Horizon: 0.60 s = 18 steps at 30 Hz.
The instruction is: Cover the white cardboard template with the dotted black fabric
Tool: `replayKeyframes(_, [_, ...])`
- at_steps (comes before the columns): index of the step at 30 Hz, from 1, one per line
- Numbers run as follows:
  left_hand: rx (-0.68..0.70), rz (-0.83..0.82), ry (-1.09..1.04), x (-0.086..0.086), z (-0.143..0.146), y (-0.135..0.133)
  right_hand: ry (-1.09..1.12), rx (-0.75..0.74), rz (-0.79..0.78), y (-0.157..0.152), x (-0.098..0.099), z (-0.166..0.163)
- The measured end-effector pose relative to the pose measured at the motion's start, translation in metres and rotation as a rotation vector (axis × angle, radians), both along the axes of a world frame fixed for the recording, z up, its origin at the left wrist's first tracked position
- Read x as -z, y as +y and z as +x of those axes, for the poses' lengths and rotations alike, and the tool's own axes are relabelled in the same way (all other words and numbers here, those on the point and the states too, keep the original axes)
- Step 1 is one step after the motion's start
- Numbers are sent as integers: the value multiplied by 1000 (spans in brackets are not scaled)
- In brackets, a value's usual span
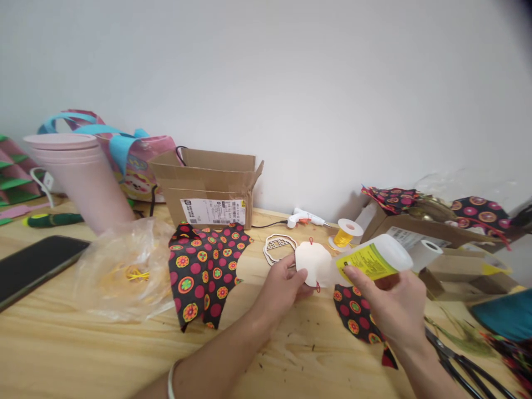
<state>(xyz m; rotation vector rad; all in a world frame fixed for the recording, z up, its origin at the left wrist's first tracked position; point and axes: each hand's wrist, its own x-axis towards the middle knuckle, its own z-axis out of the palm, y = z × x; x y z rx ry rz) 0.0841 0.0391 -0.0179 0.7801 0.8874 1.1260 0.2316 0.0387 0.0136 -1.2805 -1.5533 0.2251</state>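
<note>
My left hand (282, 282) pinches a pale scalloped cut-out piece (313, 263) with small red loops at its top and bottom, held just above the wooden table (83, 349). My right hand (393, 302) is wrapped round a white glue bottle with a yellow label (374, 259), tipped on its side with its nozzle end against the cut-out. A small piece of black floral fabric (353, 318) lies under my right hand. A larger piece of the same fabric (205, 269) lies left of my left hand. A wooden lattice ring (279, 246) sits just behind the cut-out.
An open cardboard box (208, 188), pink buckets (83, 177), a clear plastic bag (122, 271) and a dark phone (33, 266) stand left. A glue gun (305, 218), yellow thread spool (346, 234), paper roll (424, 255), fabric-filled box (415, 221) and black scissors (461, 363) lie right.
</note>
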Motion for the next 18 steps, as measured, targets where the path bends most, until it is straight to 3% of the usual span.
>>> replayKeyframes(18, [6,23,30,2,0,1,-97,36,16,2,9,5])
